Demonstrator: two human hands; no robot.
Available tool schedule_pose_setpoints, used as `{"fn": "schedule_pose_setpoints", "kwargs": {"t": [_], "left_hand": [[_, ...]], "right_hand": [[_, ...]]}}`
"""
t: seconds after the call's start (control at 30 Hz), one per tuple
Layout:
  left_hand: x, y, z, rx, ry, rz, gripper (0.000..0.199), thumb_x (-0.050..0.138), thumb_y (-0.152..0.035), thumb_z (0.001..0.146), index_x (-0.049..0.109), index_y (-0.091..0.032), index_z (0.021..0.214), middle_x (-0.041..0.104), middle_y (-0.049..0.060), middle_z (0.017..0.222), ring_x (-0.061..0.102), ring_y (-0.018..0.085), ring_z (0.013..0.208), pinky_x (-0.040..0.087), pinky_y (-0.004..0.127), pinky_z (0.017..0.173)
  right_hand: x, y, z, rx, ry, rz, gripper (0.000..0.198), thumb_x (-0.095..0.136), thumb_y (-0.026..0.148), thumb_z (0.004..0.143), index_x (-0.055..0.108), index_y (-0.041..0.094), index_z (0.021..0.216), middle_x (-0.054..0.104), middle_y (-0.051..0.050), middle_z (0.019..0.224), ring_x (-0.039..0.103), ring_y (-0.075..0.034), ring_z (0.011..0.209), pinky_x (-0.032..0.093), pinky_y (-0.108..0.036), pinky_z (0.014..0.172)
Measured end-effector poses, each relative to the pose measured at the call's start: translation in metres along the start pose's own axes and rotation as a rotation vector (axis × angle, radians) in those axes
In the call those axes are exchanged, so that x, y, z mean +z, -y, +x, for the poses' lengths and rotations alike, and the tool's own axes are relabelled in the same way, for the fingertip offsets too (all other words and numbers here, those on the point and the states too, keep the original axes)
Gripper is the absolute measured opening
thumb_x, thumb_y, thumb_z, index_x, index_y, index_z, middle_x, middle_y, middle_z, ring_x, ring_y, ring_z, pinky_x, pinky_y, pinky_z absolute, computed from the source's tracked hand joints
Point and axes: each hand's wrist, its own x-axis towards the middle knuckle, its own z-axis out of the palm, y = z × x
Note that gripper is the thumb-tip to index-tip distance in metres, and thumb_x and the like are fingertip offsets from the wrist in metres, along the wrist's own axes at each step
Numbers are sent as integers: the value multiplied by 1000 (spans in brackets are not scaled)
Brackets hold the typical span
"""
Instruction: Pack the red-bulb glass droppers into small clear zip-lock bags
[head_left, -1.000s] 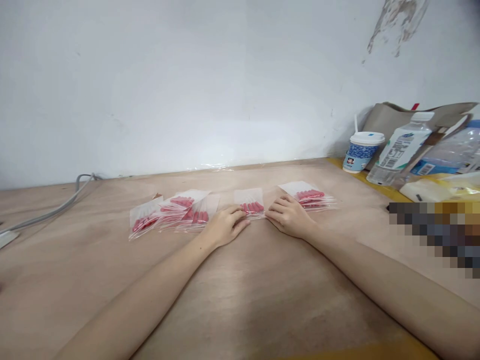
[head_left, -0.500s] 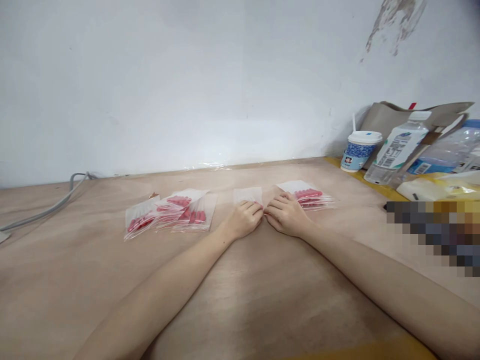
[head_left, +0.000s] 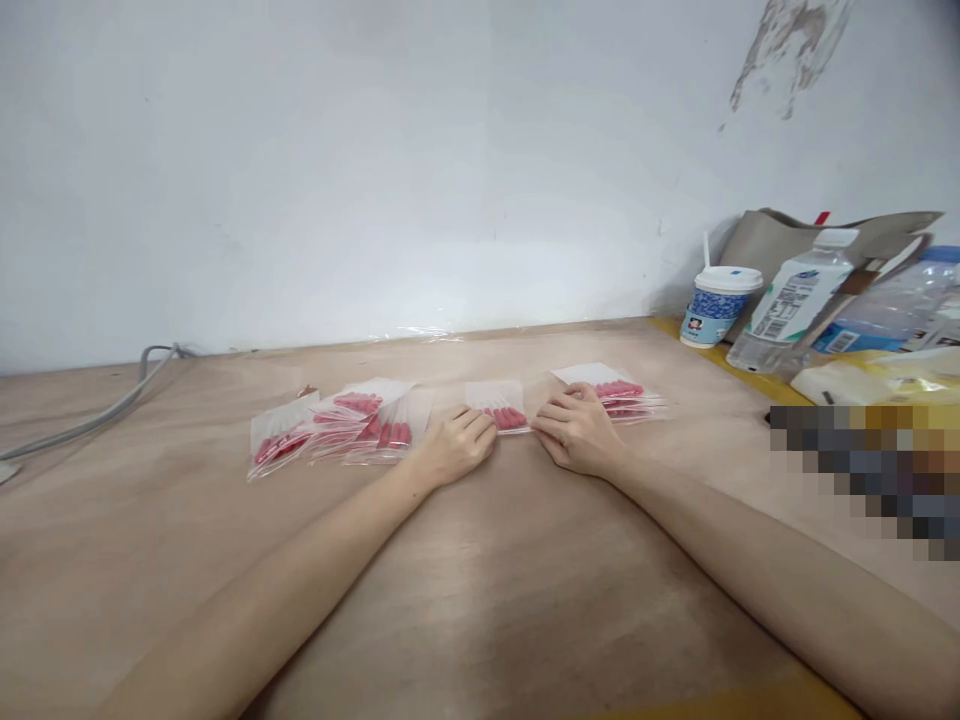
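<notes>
A small clear zip bag (head_left: 495,397) with several red pieces lies flat in the middle of the table. Its zip edge faces me. My left hand (head_left: 459,445) is closed at the near left corner of this bag, with the fingertips pinching its edge. At the bag's near right corner, my right hand (head_left: 574,430) has its fingers curled, the thumb and forefinger closed on the edge. Just beyond the right hand sits a stack of similar filled bags (head_left: 619,388). Left of my left hand, a looser pile of filled bags (head_left: 360,420) overlaps on the table.
At the back right stand a paper cup (head_left: 712,310) with a straw, a plastic bottle (head_left: 795,305) and a grey-brown bag (head_left: 765,235). A grey cable (head_left: 112,412) runs along the left. The wall (head_left: 375,180) bounds the wooden table (head_left: 450,600) at the back.
My left hand has slid left along the bag's near edge, away from the right hand, uncovering the red pieces. The right hand has hardly moved.
</notes>
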Motion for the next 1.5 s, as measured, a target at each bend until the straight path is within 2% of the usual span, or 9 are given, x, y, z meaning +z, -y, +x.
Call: {"fn": "schedule_pose_setpoints", "kwargs": {"t": [0.57,0.67,0.8,0.97,1.03,1.13,1.23,1.37,1.5], "left_hand": [[-20,-3,-21,-170,128,26,21,43,-11,89,59,-10,75,60,8,70,55,20,65,42,31,63],[-20,-6,-20,-187,152,-36,19,43,-20,91,60,-13,91,62,6,77,57,19,73,43,30,69],[-27,-1,-19,-323,173,-85,35,40,-39,92,56,-15,111,62,8,96,56,21,90,42,32,81],[-54,46,-33,-600,245,-68,39,36,-40,89,63,-15,105,58,14,108,51,31,101,38,46,87],[-68,70,-44,-696,319,-84,46,38,-50,85,63,-19,106,55,14,112,49,34,106,38,49,86],[-85,96,-61,-926,668,-265,68,50,-68,67,53,-25,120,43,10,130,40,34,118,36,45,93],[-89,108,-72,-934,817,-411,82,57,-69,58,47,-26,127,41,8,133,45,31,115,40,36,91],[-80,108,-74,-878,770,-349,63,56,-60,62,57,-27,117,54,5,120,56,27,102,44,31,83],[-72,102,-68,-832,661,-266,37,42,-47,79,68,-28,98,62,3,109,59,25,96,43,31,80]], "right_hand": [[0,1,-4,75,52,41,15,50,24,83,64,19,86,66,-3,81,54,-16,78,30,-34,76],[5,10,0,140,96,73,23,51,30,83,61,20,102,64,-6,100,55,-18,84,33,-31,71],[15,19,6,253,152,102,19,44,17,85,62,20,87,66,-6,92,57,-17,75,36,-28,63],[12,2,10,566,-42,325,15,39,21,87,55,18,86,65,-8,87,60,-19,77,44,-29,65],[3,-12,9,668,-135,399,16,39,26,88,53,20,84,66,-8,91,61,-19,79,46,-31,66],[-13,-34,-2,729,-193,369,17,40,30,86,54,20,86,65,-9,101,62,-21,85,48,-34,68],[-27,-51,-23,721,-129,294,16,42,25,82,56,20,90,63,-10,104,61,-22,90,49,-34,70],[-40,-58,-47,653,163,112,24,45,16,72,57,18,93,63,-10,103,60,-25,91,46,-38,76],[-44,-42,-45,533,75,-54,26,52,21,69,60,20,93,60,-10,106,53,-29,100,36,-46,86]]}}
